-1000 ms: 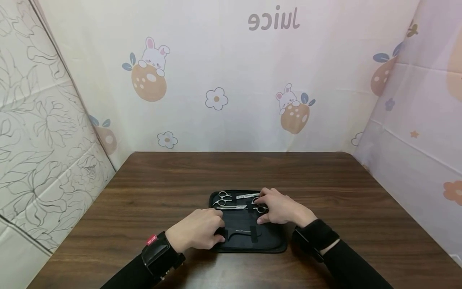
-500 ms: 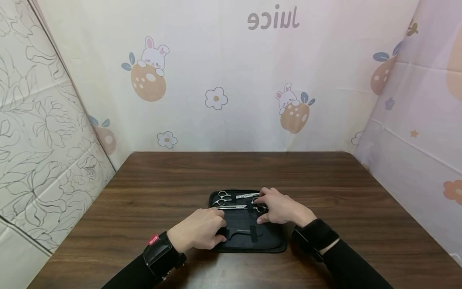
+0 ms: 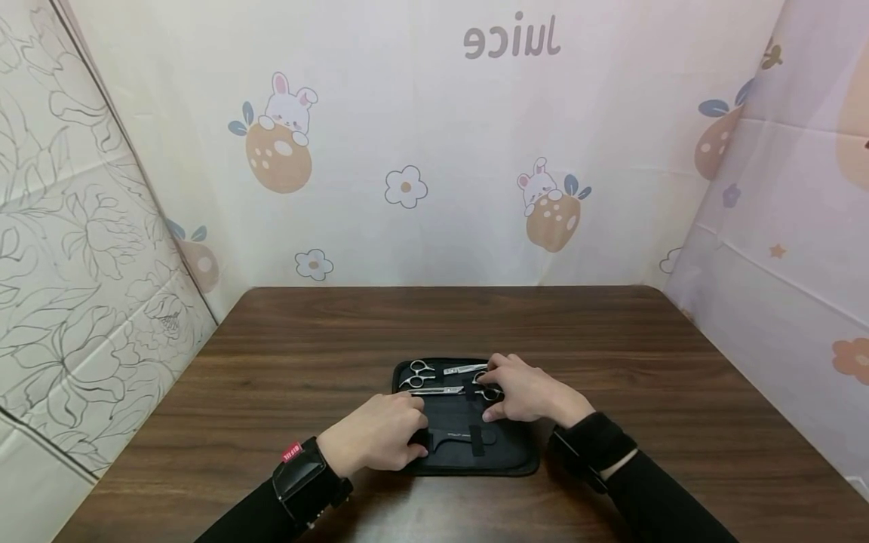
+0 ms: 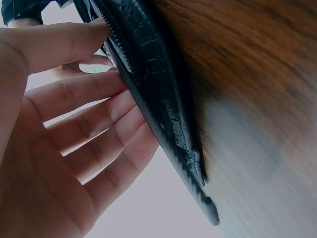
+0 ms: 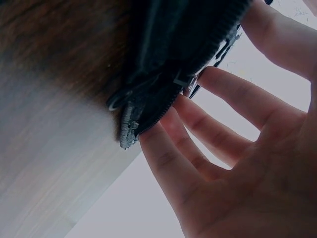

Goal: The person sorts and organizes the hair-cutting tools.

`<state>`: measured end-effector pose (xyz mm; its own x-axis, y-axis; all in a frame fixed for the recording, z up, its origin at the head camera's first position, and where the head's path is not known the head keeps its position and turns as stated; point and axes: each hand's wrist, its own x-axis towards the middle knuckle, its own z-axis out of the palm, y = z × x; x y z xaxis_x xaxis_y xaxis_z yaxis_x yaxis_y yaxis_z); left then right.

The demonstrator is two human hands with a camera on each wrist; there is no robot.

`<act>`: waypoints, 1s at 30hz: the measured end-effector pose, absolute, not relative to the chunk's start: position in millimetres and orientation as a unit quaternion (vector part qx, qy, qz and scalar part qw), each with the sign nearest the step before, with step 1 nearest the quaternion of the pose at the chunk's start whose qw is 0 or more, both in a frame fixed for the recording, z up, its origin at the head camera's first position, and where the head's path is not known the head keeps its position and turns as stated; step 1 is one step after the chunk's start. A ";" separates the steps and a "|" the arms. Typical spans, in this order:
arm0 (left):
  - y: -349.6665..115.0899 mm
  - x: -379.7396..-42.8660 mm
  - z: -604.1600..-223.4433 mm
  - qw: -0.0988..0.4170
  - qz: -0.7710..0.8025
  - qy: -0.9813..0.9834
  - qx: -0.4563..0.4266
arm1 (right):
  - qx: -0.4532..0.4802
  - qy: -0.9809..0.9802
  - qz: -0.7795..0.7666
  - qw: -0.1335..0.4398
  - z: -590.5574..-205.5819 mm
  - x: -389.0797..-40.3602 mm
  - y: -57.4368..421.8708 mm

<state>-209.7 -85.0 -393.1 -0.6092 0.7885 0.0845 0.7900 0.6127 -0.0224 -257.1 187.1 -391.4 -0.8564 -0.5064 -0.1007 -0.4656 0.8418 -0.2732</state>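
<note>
A black case [image 3: 448, 411] lies unfolded on the table. In its upper half are silver scissors [image 3: 434, 391] and other silver scissors [image 3: 419, 374], held by elastic bands. Below them a black comb [image 3: 462, 435] passes under a strap [image 3: 477, 440]. My left hand [image 3: 376, 434] pinches the comb's left end between thumb and fingers, hiding that end. Over the case's right side, my right hand [image 3: 529, 392] spreads its fingers, touching the case edge and reaching beside the scissors' finger rings. In the right wrist view, the fingertips [image 5: 208, 74] rest against the zippered edge [image 5: 163, 106].
The brown wooden table [image 3: 326, 324] extends around the case. A printed curtain [image 3: 434, 151] with rabbits and fruit hangs at the back edge, with further sheets at the left and right. A zipper pull [image 5: 119, 96] hangs at the case's edge.
My left hand and the comb have shifted slightly to the right, the comb's right end sliding farther past the strap. My right hand has stayed in place.
</note>
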 end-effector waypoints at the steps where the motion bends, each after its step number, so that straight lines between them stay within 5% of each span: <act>1: -84.9 -209.6 -393.2 0.047 -0.007 -0.896 -0.442 | -0.256 0.955 -0.120 0.085 -391.6 -257.0 187.5; 30: -77.4 -208.0 -391.8 0.039 0.010 -0.901 -0.431 | -0.247 0.959 -0.118 0.081 -393.1 -258.1 184.8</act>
